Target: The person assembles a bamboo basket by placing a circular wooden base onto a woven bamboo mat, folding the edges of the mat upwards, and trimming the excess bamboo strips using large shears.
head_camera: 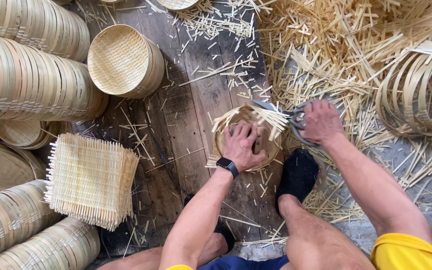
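My left hand [242, 146], with a dark watch on the wrist, presses down inside a round bamboo steamer basket [225, 134] standing on the wooden floor. A woven mat sits in the basket, and its loose strip ends [272, 119] stick out over the rim. My right hand [320, 121] grips grey metal shears [282, 112] whose blades point left at those strip ends along the basket's far right rim. My foot in a black sock [298, 173] rests against the basket's right side.
Long stacks of finished baskets [31, 82] lie on their sides at the left. A pile of square woven mats [90, 179] stands near them. Bamboo hoops [418, 92] and a heap of cut strips [336, 50] fill the upper right.
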